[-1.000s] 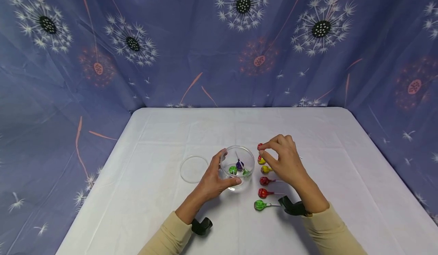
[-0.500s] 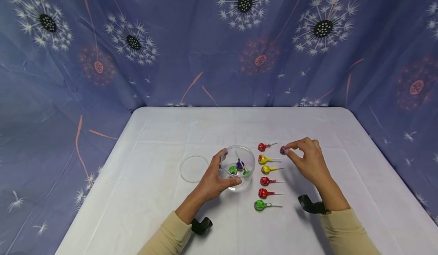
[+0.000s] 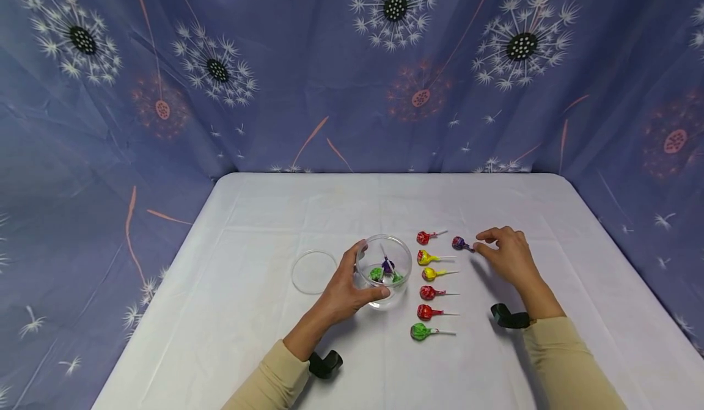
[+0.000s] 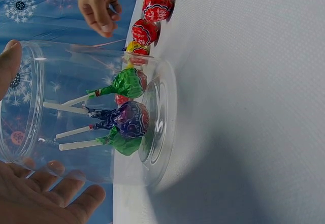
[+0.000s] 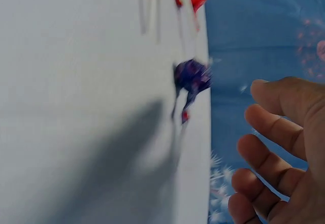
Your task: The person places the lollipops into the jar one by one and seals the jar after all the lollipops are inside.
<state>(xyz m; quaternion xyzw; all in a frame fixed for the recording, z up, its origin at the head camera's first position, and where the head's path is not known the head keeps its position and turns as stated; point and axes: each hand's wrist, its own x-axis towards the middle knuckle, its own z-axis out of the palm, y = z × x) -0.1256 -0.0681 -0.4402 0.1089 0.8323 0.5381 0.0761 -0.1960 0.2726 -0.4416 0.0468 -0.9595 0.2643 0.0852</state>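
**Purple lollipop set down beside a row of six**

On a white-covered table [image 3: 275,214], walled on three sides by blue cloth printed with dandelion heads [image 3: 308,68], a person worked with both hands. A clear plastic cup [image 3: 383,269] stood near the middle, holding one purple and two green lollipops with their sticks leaning up; its round clear lid [image 3: 313,272] lay flat just to its left. The left hand [image 3: 346,291] gripped the cup, thumb and fingers curled round its wall. Right of the cup ran a column of six lollipops [image 3: 426,285], heads toward the cup. The purple lollipop [image 3: 459,243] lay beyond the column's far end, head left, stick pointing right along the table. The right hand [image 3: 508,257] hovered at the stick's end, fingers loosely curled and apart; contact could not be told.
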